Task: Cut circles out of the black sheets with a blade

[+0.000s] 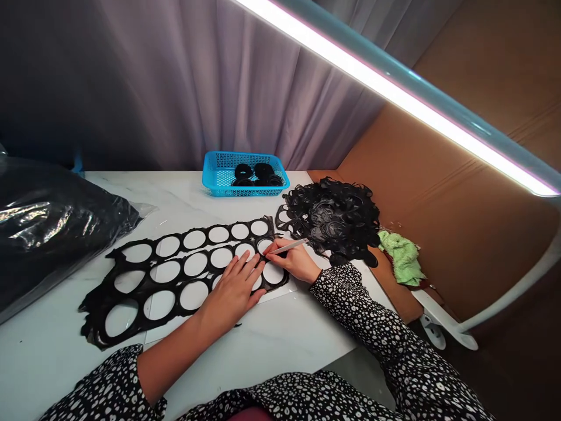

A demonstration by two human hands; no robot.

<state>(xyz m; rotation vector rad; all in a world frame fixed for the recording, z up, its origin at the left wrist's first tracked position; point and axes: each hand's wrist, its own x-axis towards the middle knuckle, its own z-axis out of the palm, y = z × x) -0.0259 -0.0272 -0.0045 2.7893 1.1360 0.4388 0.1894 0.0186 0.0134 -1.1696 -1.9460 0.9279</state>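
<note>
A black rubbery sheet (177, 287) with rows of large round holes lies across the table, partly over a thin white board (151, 333). My left hand (236, 289) rests flat on its right part, fingers stretched out, covering some holes. Beside it, my right hand (298, 261) pinches a slim, pale, pen-like tool (288, 247). The tool slants down toward the rim of a hole near the sheet's right end. Its tip is hidden by my fingers. A heap of black rubbery scraps and rings (333, 219) sits just beyond my right hand.
A blue perforated basket (214, 188) with several black rings (263, 171) stands at the back. On the left bulges a black plastic bag (52, 228). A green cloth (400, 257) lies at right by the lamp stand (447, 324). The lit lamp (394, 96) crosses above.
</note>
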